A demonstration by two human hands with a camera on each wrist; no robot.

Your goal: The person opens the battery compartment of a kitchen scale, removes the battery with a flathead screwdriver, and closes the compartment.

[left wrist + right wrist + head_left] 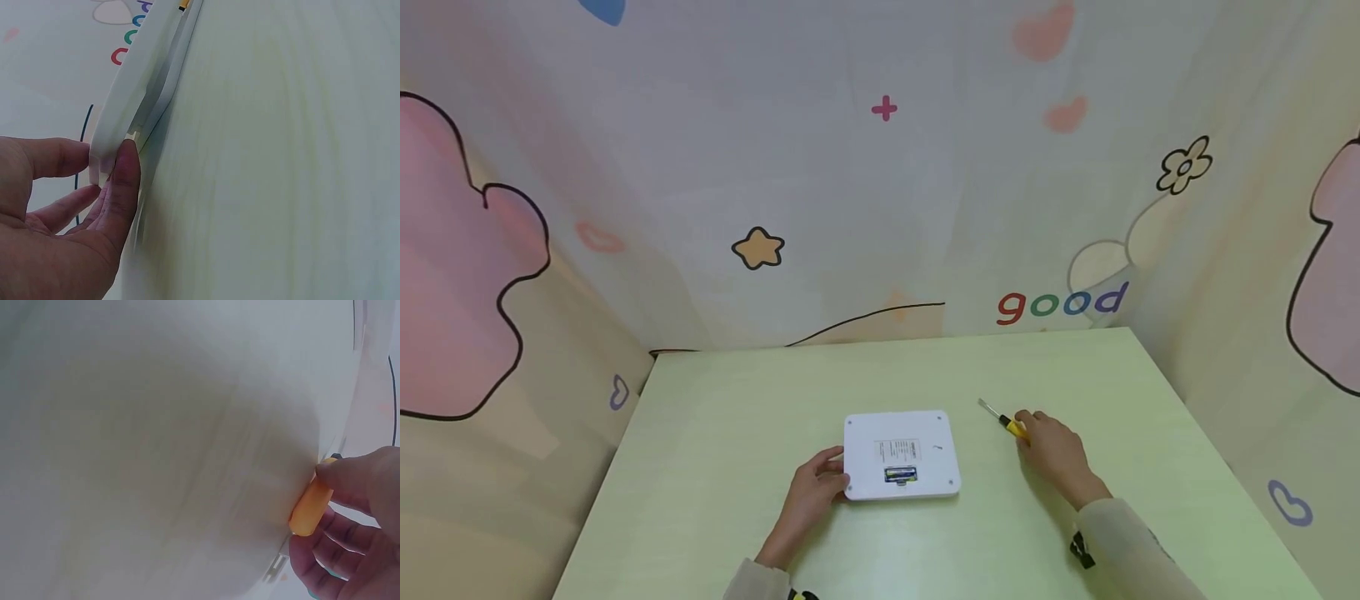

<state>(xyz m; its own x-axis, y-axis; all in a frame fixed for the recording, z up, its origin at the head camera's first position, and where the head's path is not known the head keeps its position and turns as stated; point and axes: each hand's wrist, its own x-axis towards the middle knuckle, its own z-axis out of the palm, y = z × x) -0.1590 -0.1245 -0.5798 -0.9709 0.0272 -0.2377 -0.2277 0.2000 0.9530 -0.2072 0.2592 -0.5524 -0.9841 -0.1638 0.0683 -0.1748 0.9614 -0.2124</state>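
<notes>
A white digital scale (865,433) lies with its underside up, showing a printed label, round feet at the corners and an uncovered battery slot holding a battery (901,474). At its left edge my left hand (815,492) pinches the rim, thumb on one face and fingers on the other in the left wrist view, where the scale (119,119) appears edge-on. To the right of the scale, my right hand (1056,450) holds a screwdriver (1015,428) by its yellow handle, the metal tip pointing away to the upper left. Thumb and fingers pinch that handle (310,509) in the right wrist view.
Both things are on a pale green table (737,400), its back edge against a printed curtain (850,208) with "good" lettering. Curtain panels also close off the left and right sides. A black item (1081,551) sits by the right sleeve.
</notes>
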